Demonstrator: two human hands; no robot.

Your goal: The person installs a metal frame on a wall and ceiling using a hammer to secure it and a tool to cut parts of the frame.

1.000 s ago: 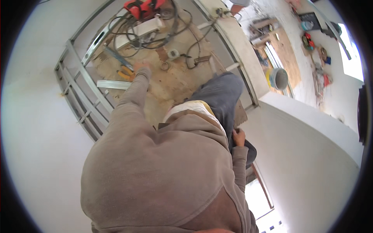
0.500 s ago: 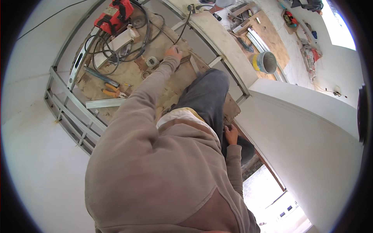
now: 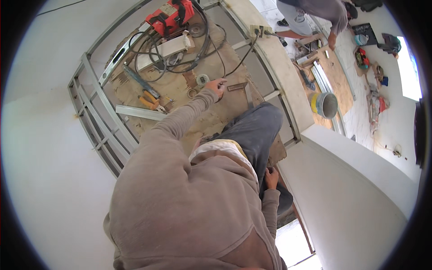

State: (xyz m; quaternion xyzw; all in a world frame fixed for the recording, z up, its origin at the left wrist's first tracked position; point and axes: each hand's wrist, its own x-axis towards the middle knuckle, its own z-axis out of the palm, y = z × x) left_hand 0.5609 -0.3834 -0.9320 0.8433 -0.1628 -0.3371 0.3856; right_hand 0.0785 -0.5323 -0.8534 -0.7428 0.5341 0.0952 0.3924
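My left hand (image 3: 217, 87) reaches out over a plywood board (image 3: 180, 128), its index finger stretched out and nothing visible in it. Beside that hand lie a small round pale object (image 3: 202, 80) and a brown ring (image 3: 192, 93), like a tape roll. To its right rests an L-shaped brown piece (image 3: 238, 87), like a square. Down by my leg, my right hand (image 3: 271, 178) has curled fingers; whatever they hold, if anything, is hidden. Orange-handled pliers (image 3: 148, 99) and a grey-blue bar-like tool (image 3: 141, 81) lie on the board left of my forearm.
A red case (image 3: 171, 19) and looped black cable (image 3: 204, 47) occupy the far board. Metal framing (image 3: 96, 85) runs along the left, with a loose metal channel (image 3: 139, 112) nearby. Right, beyond a ledge (image 3: 288, 85), are a bucket (image 3: 325, 105) and another person (image 3: 319, 13).
My left hand has moved from near the cable to beside the L-shaped piece, its index finger now extended. The view has shifted, and another person appears at upper right.
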